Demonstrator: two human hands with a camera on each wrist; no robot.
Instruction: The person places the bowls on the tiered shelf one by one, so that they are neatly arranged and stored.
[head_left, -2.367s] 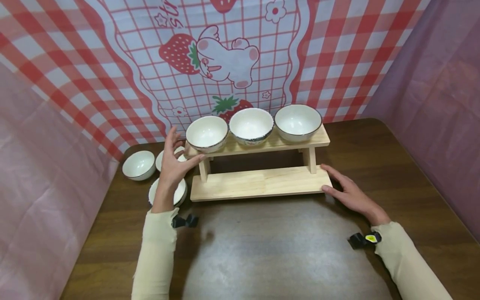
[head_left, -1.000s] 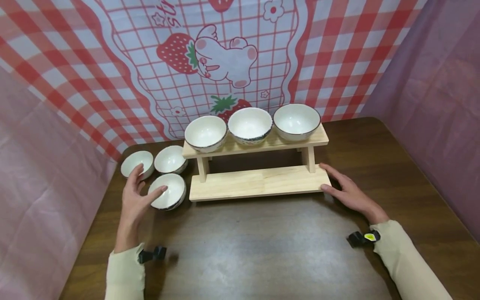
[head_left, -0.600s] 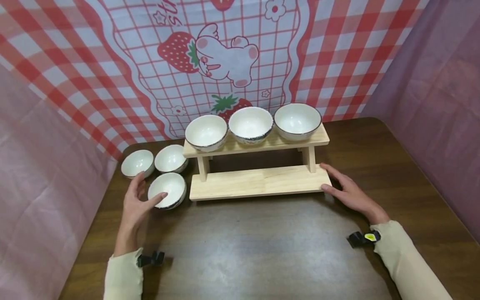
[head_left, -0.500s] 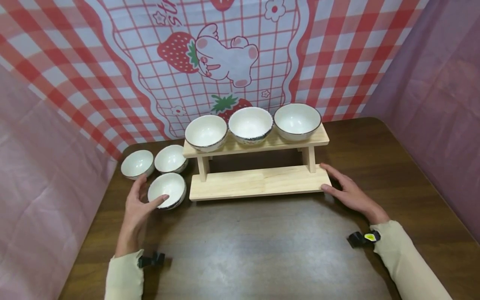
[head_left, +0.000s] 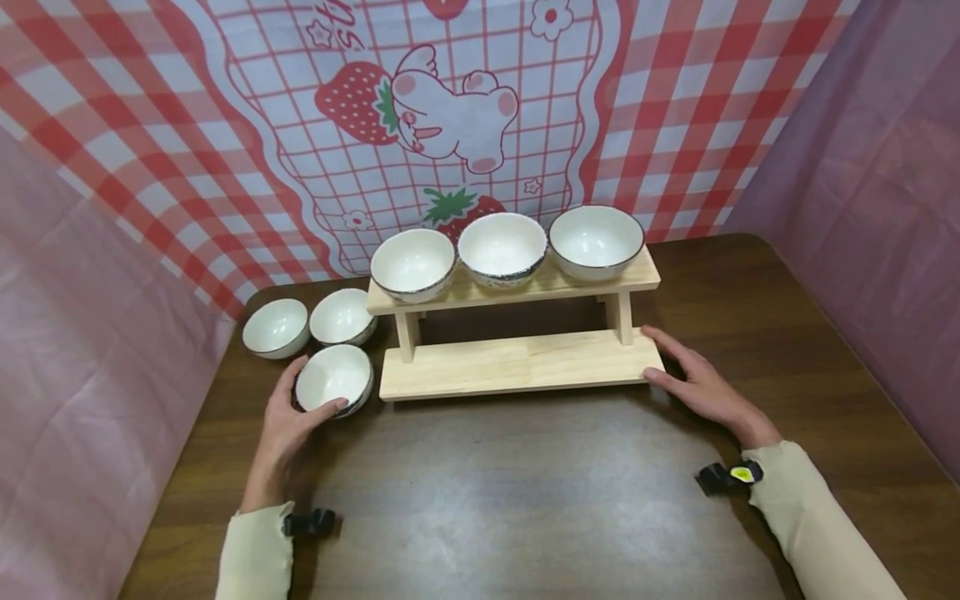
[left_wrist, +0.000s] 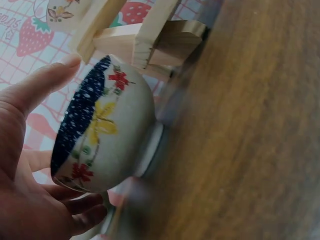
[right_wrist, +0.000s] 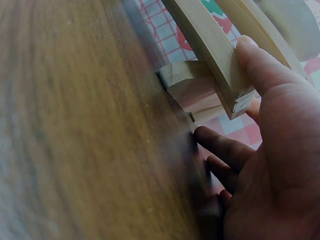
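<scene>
In the head view, my left hand point(head_left: 288, 425) spreads round the near side of a white bowl point(head_left: 333, 379) on the table. Its thumb lies straight at the near rim, and the other fingers are along the left side. The left wrist view shows this bowl's outside point(left_wrist: 117, 120), with a dark blue speckled band and red and yellow flowers; the thumb sits just off the rim. My right hand point(head_left: 697, 387) holds the right end of a two-tier wooden stand point(head_left: 517, 362), thumb on the lower board point(right_wrist: 227, 70) and index finger behind its end.
Three white bowls stand in a row on the upper tier: left point(head_left: 412, 265), middle point(head_left: 502, 248) and right point(head_left: 596, 242). Two more bowls, one far left point(head_left: 275, 327) and one beside the stand point(head_left: 342, 317), sit behind the held-at bowl. A checked cloth point(head_left: 660, 108) hangs behind.
My left hand has come down from the left end of the upper tier to the nearest bowl on the table and drawn in round it. The right hand stays at the stand.
</scene>
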